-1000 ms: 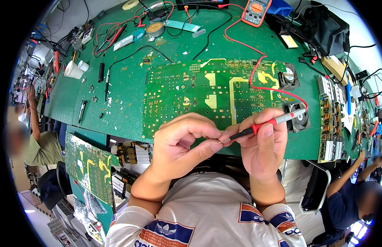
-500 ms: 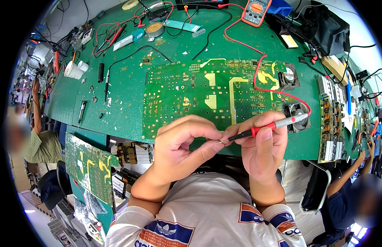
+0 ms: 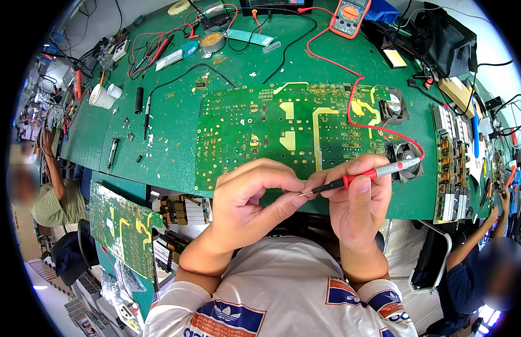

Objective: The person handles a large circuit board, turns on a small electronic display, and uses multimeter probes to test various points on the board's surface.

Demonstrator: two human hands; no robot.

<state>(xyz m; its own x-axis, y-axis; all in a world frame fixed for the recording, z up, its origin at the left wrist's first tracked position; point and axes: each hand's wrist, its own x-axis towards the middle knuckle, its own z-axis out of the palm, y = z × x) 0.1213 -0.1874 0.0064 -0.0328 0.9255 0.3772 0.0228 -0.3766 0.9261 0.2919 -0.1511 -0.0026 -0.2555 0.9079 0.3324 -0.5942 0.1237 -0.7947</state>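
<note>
The slim red, black and grey test probe (image 3: 378, 171) lies in the right hand (image 3: 350, 216), its grip pinching the barrel between thumb and fingers. Its long axis slants down leftward, putting the thin metal tip (image 3: 307, 194) nearer the left hand (image 3: 243, 196), against its thumb; whether that bent-fingered grip clamps the tip, I cannot tell. The large green circuit board (image 3: 227, 132) lies beyond both hands.

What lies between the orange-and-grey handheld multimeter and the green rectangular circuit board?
In the head view: green tabletop, crossed by a thin red cable that leads to the red-and-grey pen-shaped probe.
</note>
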